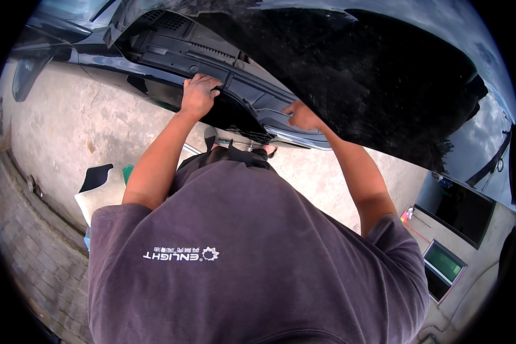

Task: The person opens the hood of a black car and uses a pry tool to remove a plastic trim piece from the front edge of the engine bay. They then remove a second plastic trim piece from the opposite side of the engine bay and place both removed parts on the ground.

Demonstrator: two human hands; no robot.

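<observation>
Purple-gray shirt (252, 252) fills bottom center; upper center, left hand (199, 96) lies loosely spread on black car bodywork (161, 92) beside trim-lined engine bay (149, 53); right hand's (304, 117) grip unclear.

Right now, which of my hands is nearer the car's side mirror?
Your left hand, resting on the black fender; your right hand is farther along, near the headlight.
</observation>
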